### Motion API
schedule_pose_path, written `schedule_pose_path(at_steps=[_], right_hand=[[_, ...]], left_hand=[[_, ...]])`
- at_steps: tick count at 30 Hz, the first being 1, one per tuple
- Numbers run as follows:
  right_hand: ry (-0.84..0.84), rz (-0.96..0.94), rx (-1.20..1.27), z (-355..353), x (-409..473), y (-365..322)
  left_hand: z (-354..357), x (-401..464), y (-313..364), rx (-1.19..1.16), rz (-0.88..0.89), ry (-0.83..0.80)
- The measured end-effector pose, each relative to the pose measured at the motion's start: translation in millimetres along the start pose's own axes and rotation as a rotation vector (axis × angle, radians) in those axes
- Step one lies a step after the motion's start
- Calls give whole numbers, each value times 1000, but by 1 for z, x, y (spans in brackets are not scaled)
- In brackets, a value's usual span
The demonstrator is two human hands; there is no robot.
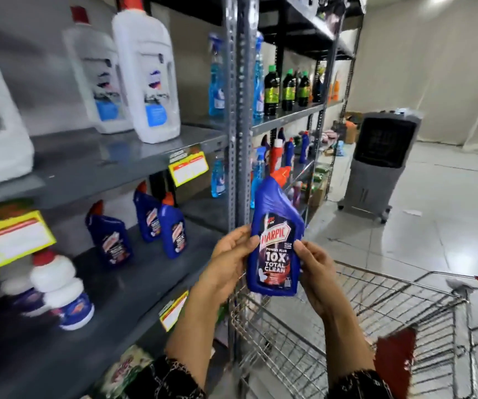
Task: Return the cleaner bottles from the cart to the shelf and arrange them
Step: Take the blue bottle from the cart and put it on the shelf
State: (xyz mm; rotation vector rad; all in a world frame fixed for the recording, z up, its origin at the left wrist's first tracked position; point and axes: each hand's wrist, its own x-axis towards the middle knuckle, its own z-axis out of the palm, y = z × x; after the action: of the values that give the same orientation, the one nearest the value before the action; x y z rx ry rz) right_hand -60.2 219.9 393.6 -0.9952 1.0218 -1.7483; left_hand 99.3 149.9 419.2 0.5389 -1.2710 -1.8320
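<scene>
I hold a blue Harpic cleaner bottle (276, 240) with an orange cap upright in front of me, label facing me. My left hand (229, 263) grips its left side and my right hand (315, 272) grips its right side. It hangs above the near corner of the wire cart (376, 306). Three matching blue Harpic bottles (171, 228) stand on the grey middle shelf (134, 283) to the left. Nothing shows inside the visible part of the cart's basket.
Large white bottles (145, 79) stand on the upper shelf. A white and blue bottle (65, 289) stands on the middle shelf's near end. A perforated steel upright (239, 110) divides the shelf bays. Spray bottles and dark bottles fill the far bay. A grey air cooler (376, 165) stands on the floor.
</scene>
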Motion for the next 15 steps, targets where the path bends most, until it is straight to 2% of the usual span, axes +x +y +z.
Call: schedule_pose_path(at_steps=[6,15], right_hand=[[-208,87,-81,52,50,41],[-532,117,-284,145,124,141]], left_hand=[[-68,-2,20,131,61,175],[-193,-7,22,451,108,598]])
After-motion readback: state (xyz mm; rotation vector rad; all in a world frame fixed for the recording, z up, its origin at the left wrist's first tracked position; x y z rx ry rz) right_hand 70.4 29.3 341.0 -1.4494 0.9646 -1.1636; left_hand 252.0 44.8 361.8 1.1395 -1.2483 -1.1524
